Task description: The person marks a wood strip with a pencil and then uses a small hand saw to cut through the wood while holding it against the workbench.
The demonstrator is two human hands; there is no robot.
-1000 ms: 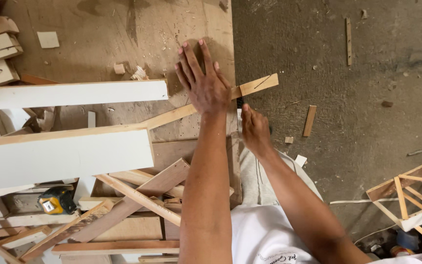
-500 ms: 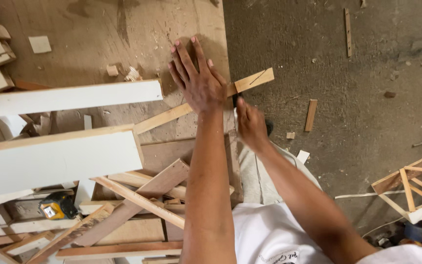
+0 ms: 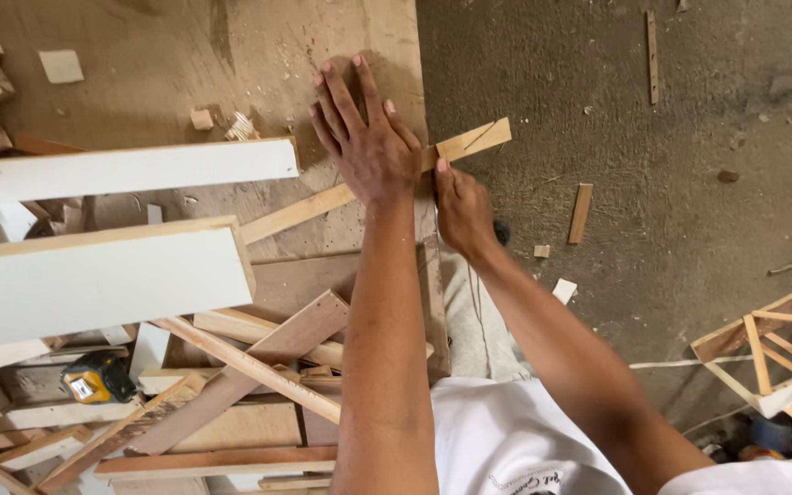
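A long thin wooden strip (image 3: 300, 212) lies slantwise across a plywood board (image 3: 231, 55), its end (image 3: 478, 137) sticking out over the board's right edge. My left hand (image 3: 368, 137) lies flat on the strip with fingers spread, pressing it down onto the board. Just right of it, at the board's edge, my right hand (image 3: 462, 213) is curled around a dark tool (image 3: 501, 231) that is mostly hidden, with its thumb touching the strip.
Two thick white boards (image 3: 121, 170) (image 3: 93, 280) lie at the left. Below them is a pile of loose wood strips (image 3: 249, 367) and a yellow tape measure (image 3: 93, 378). The concrete floor (image 3: 671, 165) at the right holds small offcuts (image 3: 580, 213) and a wooden frame (image 3: 763, 344).
The view has drifted a little, so everything sits slightly higher and more to the left. Both hands stay at the same place on the strip.
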